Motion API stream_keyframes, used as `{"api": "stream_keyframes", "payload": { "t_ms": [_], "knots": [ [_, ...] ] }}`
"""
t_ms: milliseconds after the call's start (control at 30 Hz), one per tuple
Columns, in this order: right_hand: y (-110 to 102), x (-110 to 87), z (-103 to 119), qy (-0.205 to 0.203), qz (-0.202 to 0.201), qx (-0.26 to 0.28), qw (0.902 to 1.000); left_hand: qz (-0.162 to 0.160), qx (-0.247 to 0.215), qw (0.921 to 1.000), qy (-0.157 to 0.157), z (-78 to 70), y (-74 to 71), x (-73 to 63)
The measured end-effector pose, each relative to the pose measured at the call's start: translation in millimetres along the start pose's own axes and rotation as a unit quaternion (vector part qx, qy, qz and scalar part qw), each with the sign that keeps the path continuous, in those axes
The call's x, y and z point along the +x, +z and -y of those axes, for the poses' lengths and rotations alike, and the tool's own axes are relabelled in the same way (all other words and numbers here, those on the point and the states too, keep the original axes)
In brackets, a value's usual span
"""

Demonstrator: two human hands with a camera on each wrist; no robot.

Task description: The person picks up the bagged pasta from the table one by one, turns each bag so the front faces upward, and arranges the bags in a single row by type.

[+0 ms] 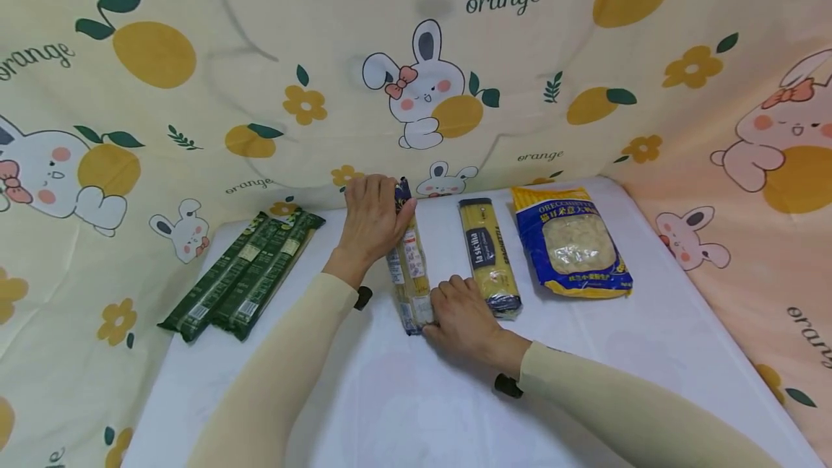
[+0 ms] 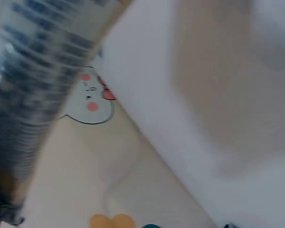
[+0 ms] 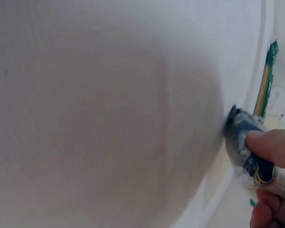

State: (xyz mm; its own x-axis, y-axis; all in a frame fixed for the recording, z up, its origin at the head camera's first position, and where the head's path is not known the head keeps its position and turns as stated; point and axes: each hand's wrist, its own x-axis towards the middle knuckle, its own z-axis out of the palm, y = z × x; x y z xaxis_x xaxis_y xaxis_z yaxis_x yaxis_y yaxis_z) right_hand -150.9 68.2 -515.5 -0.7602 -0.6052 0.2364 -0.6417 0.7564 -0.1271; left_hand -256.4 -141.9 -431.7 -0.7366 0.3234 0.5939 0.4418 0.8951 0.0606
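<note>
A long clear pasta package (image 1: 411,269) with dark blue ends and a printed label stands between both hands. At its far end my left hand (image 1: 375,211) grips the top, the thumb along the right side. My right hand (image 1: 464,318) pinches the near end. In the right wrist view, the right thumb (image 3: 270,145) presses on the crinkled wrapper (image 3: 241,135). The left wrist view shows the same package (image 2: 35,80) blurred and close. Just right of it lies a yellow spaghetti pack (image 1: 487,258) with a black label.
Two dark green packs (image 1: 269,273) lie side by side on the left of the white table (image 1: 390,396). A blue and yellow orecchiette bag (image 1: 572,244) is at the right. Behind the table hangs a patterned cloth (image 1: 325,27).
</note>
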Motion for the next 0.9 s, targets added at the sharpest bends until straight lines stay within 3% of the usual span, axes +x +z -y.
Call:
{"api": "stream_keyframes", "payload": {
  "t_ms": [133,333,567,733,900],
  "knots": [
    [-2,-1.2,0,-0.026,-0.029,-0.049,0.998,-0.011,0.013,0.9995,-0.025,-9.1,-10.5,5.4],
    [-2,-1.4,1,-0.042,-0.077,-0.143,0.9858,-0.004,0.036,0.9962,-0.079,-24.4,-24.8,11.8],
    [7,1.4,6,-0.065,-0.145,-0.177,0.9714,-0.01,0.081,0.9902,-0.113,-30.2,-28.7,12.1],
    [9,1.9,11,-0.078,-0.146,-0.186,0.9685,-0.019,0.07,0.9915,-0.108,-25.2,-29.5,8.0],
    [6,-0.9,11,-0.093,-0.104,-0.17,0.9755,-0.017,0.029,0.9957,-0.086,-16.9,-31.3,3.1]
  ]
}}
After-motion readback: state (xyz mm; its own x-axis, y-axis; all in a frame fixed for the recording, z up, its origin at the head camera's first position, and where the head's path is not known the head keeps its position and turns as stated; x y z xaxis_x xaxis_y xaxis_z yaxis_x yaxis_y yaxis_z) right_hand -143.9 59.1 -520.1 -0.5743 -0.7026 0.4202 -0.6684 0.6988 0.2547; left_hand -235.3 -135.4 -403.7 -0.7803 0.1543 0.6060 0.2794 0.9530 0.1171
